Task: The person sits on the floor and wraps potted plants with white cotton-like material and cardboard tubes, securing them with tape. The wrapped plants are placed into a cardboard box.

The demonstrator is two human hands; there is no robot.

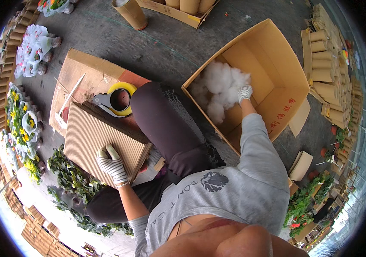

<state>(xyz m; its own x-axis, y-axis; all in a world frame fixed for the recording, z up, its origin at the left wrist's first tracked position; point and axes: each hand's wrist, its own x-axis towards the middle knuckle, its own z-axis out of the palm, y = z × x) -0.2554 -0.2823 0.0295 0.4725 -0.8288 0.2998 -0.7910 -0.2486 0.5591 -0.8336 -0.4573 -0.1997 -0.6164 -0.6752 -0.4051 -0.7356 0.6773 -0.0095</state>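
Note:
My left hand, in a striped glove with a pale palm, lies with bent fingers on a stack of corrugated cardboard sheets. Whether it pinches the top sheet cannot be told. To the right, my right hand, also gloved, reaches into a large open cardboard box. Its fingers are sunk in a clump of white fluffy fibre stuffing, which partly hides them. Beyond the sheets, a tape dispenser with a yellow-edged roll sits on a flat cardboard box, against my knee. A white cable tie lies there too.
A cardboard tube with white filling stands on the dark floor, near a carton of tubes. Wrapped flowering plants line the left. Leafy plants lie beside my left leg. More tubes are stacked at right.

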